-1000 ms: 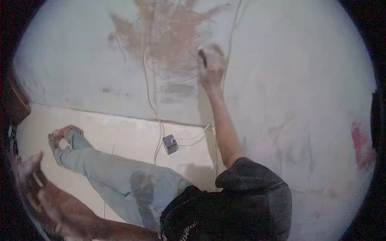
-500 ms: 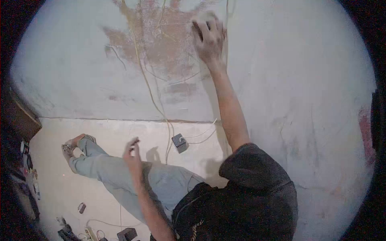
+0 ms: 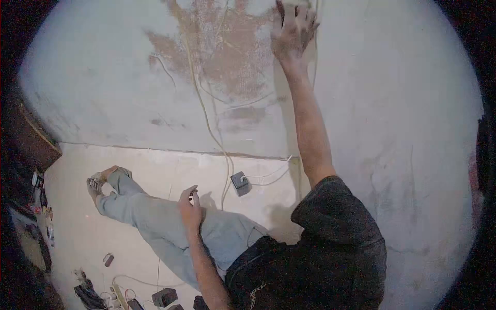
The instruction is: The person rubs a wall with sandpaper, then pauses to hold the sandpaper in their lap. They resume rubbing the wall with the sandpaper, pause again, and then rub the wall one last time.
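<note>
My right hand is raised to the pale wall, beside a rough brown patch of worn paint. Its fingers are bent and spread apart; the fingertips reach the top edge of the view, and I see nothing clearly held under them. A thin cable runs down the wall right beside this hand. My left hand hovers over my legs in grey trousers, thumb and fingers loosely curved with a gap between them. No held thing shows in it.
A dark cube-shaped adapter with a white cord sits on the tiled floor by the wall. Another cable hangs down the wall. At bottom left lie a power strip, a dark box and a small dark object. Brown furniture stands left.
The whole view has shifted, so wall and floor things appear further right. My right hand has moved slightly upward along the wall. My left hand has turned a little and sits lower over the legs.
</note>
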`<action>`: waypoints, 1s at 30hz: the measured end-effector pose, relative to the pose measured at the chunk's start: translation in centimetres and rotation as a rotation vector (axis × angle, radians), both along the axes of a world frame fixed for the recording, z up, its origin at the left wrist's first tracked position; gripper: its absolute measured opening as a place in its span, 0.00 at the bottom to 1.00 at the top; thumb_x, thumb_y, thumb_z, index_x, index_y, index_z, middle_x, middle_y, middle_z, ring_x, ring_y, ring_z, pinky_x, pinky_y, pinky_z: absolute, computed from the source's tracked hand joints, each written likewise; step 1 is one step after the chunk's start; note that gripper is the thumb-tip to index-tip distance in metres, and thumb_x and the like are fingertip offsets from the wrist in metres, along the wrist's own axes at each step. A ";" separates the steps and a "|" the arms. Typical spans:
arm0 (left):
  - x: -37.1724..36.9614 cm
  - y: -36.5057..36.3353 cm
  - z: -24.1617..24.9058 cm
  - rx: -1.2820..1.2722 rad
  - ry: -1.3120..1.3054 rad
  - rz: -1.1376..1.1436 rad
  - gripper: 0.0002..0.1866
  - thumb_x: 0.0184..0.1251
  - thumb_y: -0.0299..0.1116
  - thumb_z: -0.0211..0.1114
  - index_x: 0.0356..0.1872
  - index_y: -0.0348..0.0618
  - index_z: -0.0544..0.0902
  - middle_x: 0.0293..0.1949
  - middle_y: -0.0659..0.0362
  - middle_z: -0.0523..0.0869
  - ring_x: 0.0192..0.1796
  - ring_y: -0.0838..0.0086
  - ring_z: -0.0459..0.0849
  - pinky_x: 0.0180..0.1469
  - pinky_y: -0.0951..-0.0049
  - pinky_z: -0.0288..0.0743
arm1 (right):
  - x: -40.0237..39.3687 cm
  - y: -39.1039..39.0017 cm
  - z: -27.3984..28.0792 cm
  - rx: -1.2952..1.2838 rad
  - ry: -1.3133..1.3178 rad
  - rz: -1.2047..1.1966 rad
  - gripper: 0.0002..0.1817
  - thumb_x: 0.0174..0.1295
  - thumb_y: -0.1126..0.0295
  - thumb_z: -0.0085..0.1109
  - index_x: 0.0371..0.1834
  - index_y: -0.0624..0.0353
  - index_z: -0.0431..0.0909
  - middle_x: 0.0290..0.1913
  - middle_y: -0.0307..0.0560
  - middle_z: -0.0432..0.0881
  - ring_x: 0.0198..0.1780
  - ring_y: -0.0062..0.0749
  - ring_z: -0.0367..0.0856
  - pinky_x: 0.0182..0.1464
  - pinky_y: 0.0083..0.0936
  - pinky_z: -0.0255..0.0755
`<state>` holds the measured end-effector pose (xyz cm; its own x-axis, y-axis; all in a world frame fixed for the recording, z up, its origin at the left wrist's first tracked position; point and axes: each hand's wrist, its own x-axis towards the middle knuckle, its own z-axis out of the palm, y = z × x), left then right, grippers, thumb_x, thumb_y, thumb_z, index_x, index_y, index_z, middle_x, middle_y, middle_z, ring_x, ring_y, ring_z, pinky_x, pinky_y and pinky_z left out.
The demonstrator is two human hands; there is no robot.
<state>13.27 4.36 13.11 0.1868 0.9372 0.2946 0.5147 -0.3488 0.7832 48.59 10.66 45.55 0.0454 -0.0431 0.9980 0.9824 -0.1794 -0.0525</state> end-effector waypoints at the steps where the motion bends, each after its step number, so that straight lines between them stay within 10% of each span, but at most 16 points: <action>1: 0.1 -0.2 0.5 -0.018 -0.023 0.002 0.13 0.66 0.31 0.53 0.47 0.41 0.81 0.43 0.52 0.83 0.46 0.62 0.80 0.48 0.65 0.73 | -1.0 -1.6 1.5 -0.291 0.229 0.023 0.19 0.59 0.69 0.56 0.55 0.48 0.71 0.60 0.51 0.66 0.65 0.51 0.60 0.63 0.48 0.53; 2: 0.1 -0.3 0.7 -0.036 -0.045 0.003 0.13 0.67 0.31 0.53 0.47 0.41 0.81 0.43 0.52 0.83 0.45 0.62 0.81 0.47 0.65 0.73 | -1.5 -2.6 2.1 -0.581 0.459 0.044 0.30 0.58 0.71 0.56 0.67 0.45 0.65 0.70 0.52 0.60 0.73 0.51 0.53 0.74 0.47 0.43; 3: 0.1 -0.4 0.5 -0.043 -0.041 0.002 0.13 0.67 0.31 0.53 0.47 0.41 0.81 0.43 0.52 0.83 0.45 0.62 0.81 0.47 0.65 0.73 | 0.7 -0.1 -1.3 -0.047 0.030 0.106 0.11 0.64 0.66 0.53 0.48 0.50 0.74 0.50 0.51 0.73 0.58 0.54 0.67 0.52 0.52 0.64; 10: -0.3 -1.3 2.2 -0.053 -0.067 0.043 0.12 0.66 0.28 0.53 0.46 0.39 0.81 0.43 0.50 0.83 0.47 0.61 0.81 0.50 0.65 0.73 | 1.7 -1.7 -13.7 -0.206 -0.017 0.091 0.09 0.59 0.74 0.59 0.42 0.59 0.75 0.46 0.51 0.75 0.54 0.50 0.71 0.57 0.45 0.62; 12: -0.3 -1.1 1.6 -0.042 -0.093 0.058 0.12 0.65 0.27 0.53 0.46 0.39 0.81 0.43 0.49 0.83 0.47 0.60 0.82 0.50 0.65 0.74 | 1.2 -0.8 -12.4 -0.205 0.552 0.478 0.09 0.61 0.72 0.58 0.45 0.56 0.75 0.48 0.51 0.74 0.56 0.52 0.69 0.57 0.47 0.61; 14: -0.9 -0.7 0.4 -0.026 -0.108 0.092 0.13 0.65 0.27 0.53 0.46 0.39 0.81 0.42 0.49 0.83 0.46 0.60 0.82 0.49 0.65 0.74 | 1.5 0.3 -10.2 -0.125 0.075 -0.201 0.11 0.65 0.66 0.54 0.49 0.53 0.75 0.51 0.50 0.73 0.58 0.51 0.69 0.59 0.51 0.59; 20: -0.9 -0.1 0.0 0.026 -0.127 0.051 0.12 0.65 0.30 0.56 0.46 0.42 0.82 0.41 0.51 0.84 0.43 0.61 0.83 0.46 0.66 0.75 | 3.0 1.6 1.2 0.127 -0.024 -0.044 0.14 0.69 0.58 0.47 0.52 0.48 0.75 0.54 0.49 0.73 0.57 0.52 0.69 0.63 0.55 0.55; 30: -0.8 -0.8 0.9 0.007 -0.159 0.047 0.12 0.64 0.27 0.54 0.45 0.37 0.82 0.41 0.48 0.84 0.41 0.60 0.83 0.46 0.66 0.75 | 0.6 -1.8 -12.1 -0.303 0.029 -0.016 0.11 0.65 0.64 0.53 0.49 0.51 0.75 0.54 0.51 0.73 0.56 0.52 0.69 0.54 0.52 0.62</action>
<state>12.52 3.56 14.05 0.0932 0.9417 0.3234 0.4007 -0.3328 0.8537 49.19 8.85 33.49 0.0759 0.2553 0.9639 0.9781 -0.2068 -0.0222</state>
